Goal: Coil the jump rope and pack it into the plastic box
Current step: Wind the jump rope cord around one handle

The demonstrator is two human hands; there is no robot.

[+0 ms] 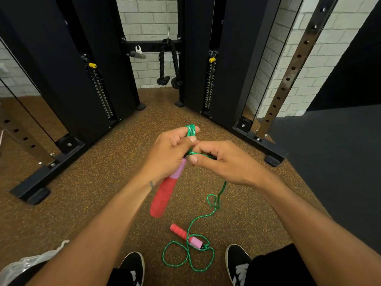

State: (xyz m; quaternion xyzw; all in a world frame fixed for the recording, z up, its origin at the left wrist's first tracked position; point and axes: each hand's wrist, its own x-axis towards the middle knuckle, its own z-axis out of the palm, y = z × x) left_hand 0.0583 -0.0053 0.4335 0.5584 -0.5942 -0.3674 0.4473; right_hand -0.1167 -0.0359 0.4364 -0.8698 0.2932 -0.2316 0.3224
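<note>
My left hand (pixel 171 153) holds several loops of green jump rope (pixel 190 130) wound over its fingers, and one red-and-pink handle (pixel 165 198) hangs down from that hand. My right hand (pixel 222 159) pinches the green cord just right of the left hand. From there the cord drops to the floor, where it lies in loose loops (pixel 187 256) around the second red-and-pink handle (pixel 186 236). A clear plastic thing (pixel 22 265) shows at the bottom left corner; I cannot tell if it is the box.
I stand on brown speckled rubber flooring, my black shoes (pixel 132 267) at the bottom edge. Black cable-machine columns (pixel 99 65) with floor feet flank a gap ahead. A black triceps rope (pixel 169 65) hangs there. A dark mat (pixel 329 157) lies at the right.
</note>
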